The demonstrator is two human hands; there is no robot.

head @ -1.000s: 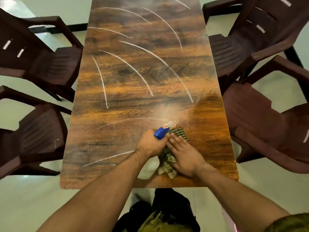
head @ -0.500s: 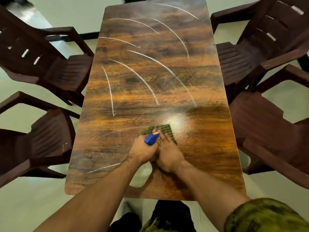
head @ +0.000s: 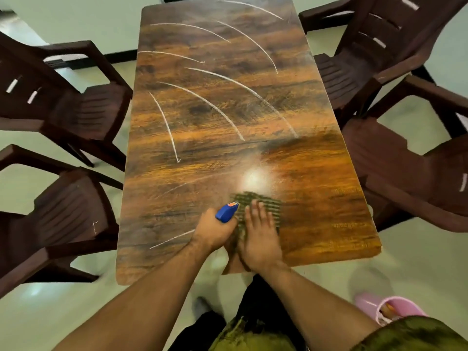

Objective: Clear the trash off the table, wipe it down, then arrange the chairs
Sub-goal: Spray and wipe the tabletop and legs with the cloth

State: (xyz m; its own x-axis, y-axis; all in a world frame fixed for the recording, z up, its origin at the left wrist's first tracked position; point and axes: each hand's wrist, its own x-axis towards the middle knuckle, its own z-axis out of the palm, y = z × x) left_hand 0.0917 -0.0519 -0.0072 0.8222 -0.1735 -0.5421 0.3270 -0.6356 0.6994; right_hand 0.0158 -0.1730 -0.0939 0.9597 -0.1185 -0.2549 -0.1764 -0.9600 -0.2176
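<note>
Table (head: 202, 115) runs lengthwise away from you; no trash shows on its top. Step in hand, as judged: the wipe-down, with the clearing done and the chairs not yet arranged. Off the left edge, far-left chair (head: 76, 105) and near-left chair (head: 63, 211) both sit angled to the table, not squared. White curved streaks (head: 215, 107) cross the top from the far end down toward the near left corner. Close to the near edge, a little right of its middle, your left hand (head: 215, 231) has its fingers wrapped round the spray bottle (head: 226, 212), blue nozzle pointing toward the far end. Touching it on the right, your right hand (head: 260, 236) lies flat, fingers straight, pressing the green checked cloth (head: 266, 202) onto the top; the cloth shows beyond the fingertips. Just past the cloth sits a bright wet patch (head: 253, 177). Off the right edge, far-right chair (head: 354, 59) and near-right chair (head: 405, 173) are skewed as well. A pink bin (head: 395, 306) stands on the floor off the near right corner; contents too blurred to name. Next move, as judged: push the cloth forward through the wet patch, then work in overlapping passes toward the far end and the left edge where the streaks lie. Keep the palm flat; the far end probably calls for a step along one side.
</note>
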